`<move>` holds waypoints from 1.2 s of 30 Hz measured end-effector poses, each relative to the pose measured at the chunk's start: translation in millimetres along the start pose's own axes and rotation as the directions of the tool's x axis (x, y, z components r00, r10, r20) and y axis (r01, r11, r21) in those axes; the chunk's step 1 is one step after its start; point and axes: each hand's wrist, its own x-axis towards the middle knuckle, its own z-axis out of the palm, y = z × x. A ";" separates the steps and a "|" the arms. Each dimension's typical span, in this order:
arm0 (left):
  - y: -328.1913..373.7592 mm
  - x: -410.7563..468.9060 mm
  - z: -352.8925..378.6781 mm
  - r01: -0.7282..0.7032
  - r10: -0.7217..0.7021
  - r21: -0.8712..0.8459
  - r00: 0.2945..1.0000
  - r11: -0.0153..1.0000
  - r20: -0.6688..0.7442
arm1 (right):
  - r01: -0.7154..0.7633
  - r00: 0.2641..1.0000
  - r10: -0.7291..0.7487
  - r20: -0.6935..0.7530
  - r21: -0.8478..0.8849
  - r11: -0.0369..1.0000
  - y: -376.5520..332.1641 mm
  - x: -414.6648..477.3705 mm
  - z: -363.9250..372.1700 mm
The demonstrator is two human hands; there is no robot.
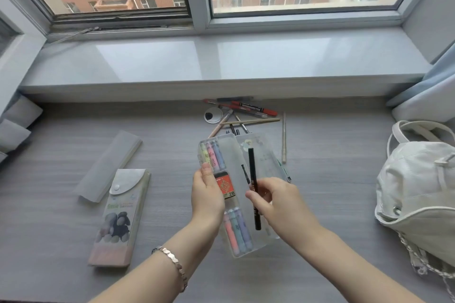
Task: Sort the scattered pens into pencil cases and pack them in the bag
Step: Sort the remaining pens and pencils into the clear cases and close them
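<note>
Your left hand (206,194) grips the clear pencil case (234,155) by its left edge, over the middle of the desk (332,179), with the lid open to the right. Inside, one row of pastel highlighters (213,156) fills the far end, an orange box marked 2B (227,186) sits in the middle, and more highlighters (237,231) fill the near end. Your right hand (278,199) pinches a black pen (252,170) around its middle, held lengthwise over the case's right half.

At 12 o'clock from the case, the loose pens (246,110) lie crossed in a heap against the windowsill. At 9 o'clock lie a frosted case (108,167) and, nearer you, a printed pouch (120,216) with its snap flap closed. At 3 o'clock sits the white bag (418,192).
</note>
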 end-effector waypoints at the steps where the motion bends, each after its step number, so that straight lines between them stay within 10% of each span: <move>1: 0.8 0.6 0.7 0.003 -0.003 -0.001 1.000 1.000 0.000 | 0.022 1.000 -0.022 0.002 -0.053 0.998 -2.0 0.5 1.1; 11: 6.3 30.8 6.1 0.013 -0.013 -0.008 0.999 1.000 -0.050 | 0.174 0.955 -0.078 0.285 -0.331 0.927 -9.0 12.3 -5.1; 19: 17.4 75.8 -0.3 0.038 -0.038 0.091 0.999 0.995 -0.010 | -0.012 0.996 -0.018 -0.082 -0.348 0.937 26.0 169.1 -28.9; 26: 15.4 95.8 -3.6 0.059 -0.060 0.085 0.998 0.995 -0.002 | -0.031 0.994 0.096 0.054 -0.697 0.716 56.9 246.2 -7.7; 36: 3.6 98.9 -19.5 0.037 -0.035 0.111 0.999 0.993 -0.020 | -0.027 0.952 0.231 0.202 -0.696 0.718 68.8 226.9 -13.1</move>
